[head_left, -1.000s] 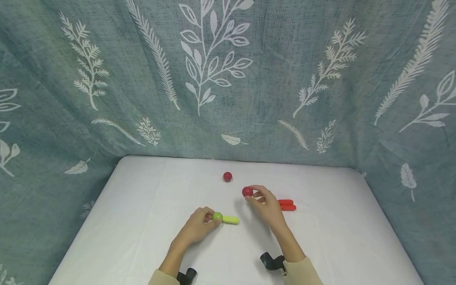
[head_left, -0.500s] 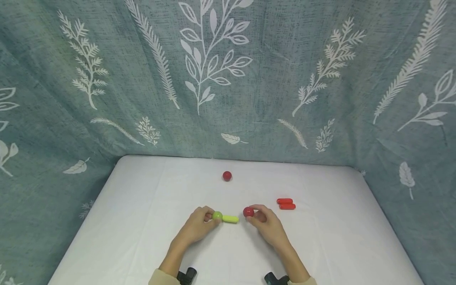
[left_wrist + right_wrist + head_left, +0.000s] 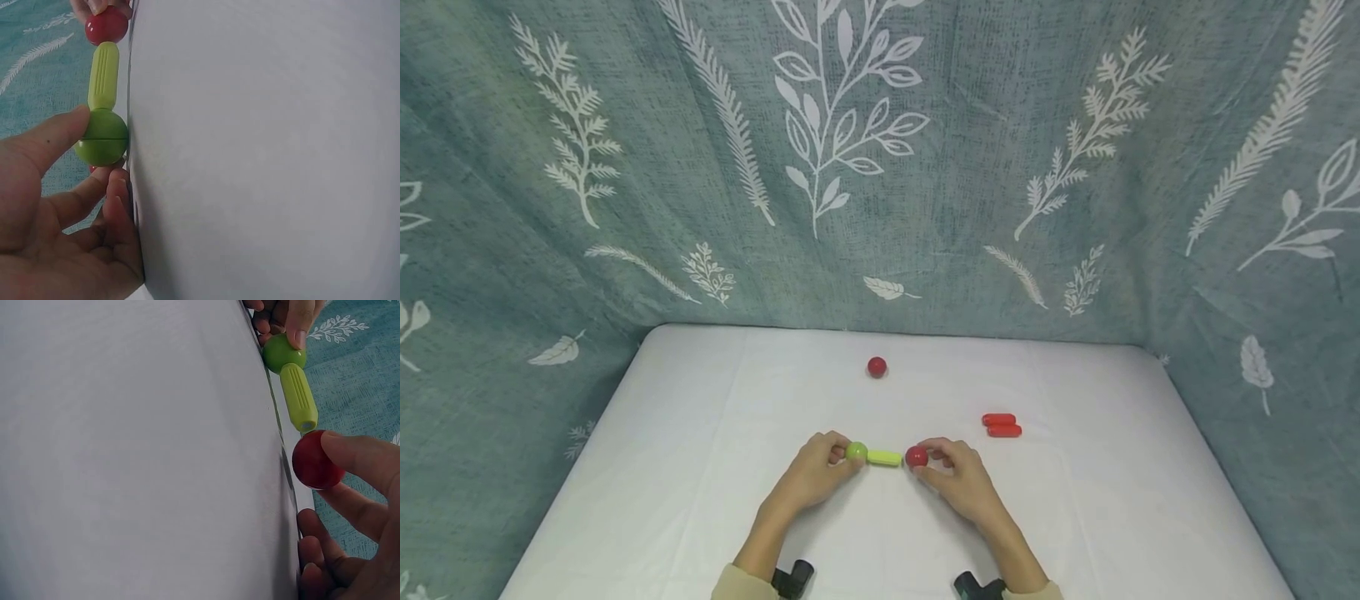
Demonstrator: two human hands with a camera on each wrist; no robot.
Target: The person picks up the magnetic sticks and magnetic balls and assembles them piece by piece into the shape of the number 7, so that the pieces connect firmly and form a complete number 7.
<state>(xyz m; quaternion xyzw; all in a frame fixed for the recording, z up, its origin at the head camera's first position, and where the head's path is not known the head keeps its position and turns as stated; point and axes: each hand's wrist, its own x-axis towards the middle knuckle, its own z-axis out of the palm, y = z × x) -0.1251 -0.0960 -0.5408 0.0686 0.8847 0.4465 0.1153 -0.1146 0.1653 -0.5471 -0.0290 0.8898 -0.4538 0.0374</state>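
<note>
My left hand pinches a green ball between thumb and fingers, low over the white table. From that ball a ridged yellow-green rod extends to the right, joined end-on. The right hand holds a glossy red ball by thumb and fingertips, close to the rod's free end. A small grey tip shows on that end in the right wrist view. In the left wrist view the red ball lines up with the rod.
A second red ball lies at the back middle of the white tabletop. Two short red rods lie side by side beyond my right hand. A green leaf-patterned cloth hangs behind the table.
My right hand has come toward me with the red ball, then slightly left, up to the rod's free end. The left hand, green ball and rod have stayed in place.
</note>
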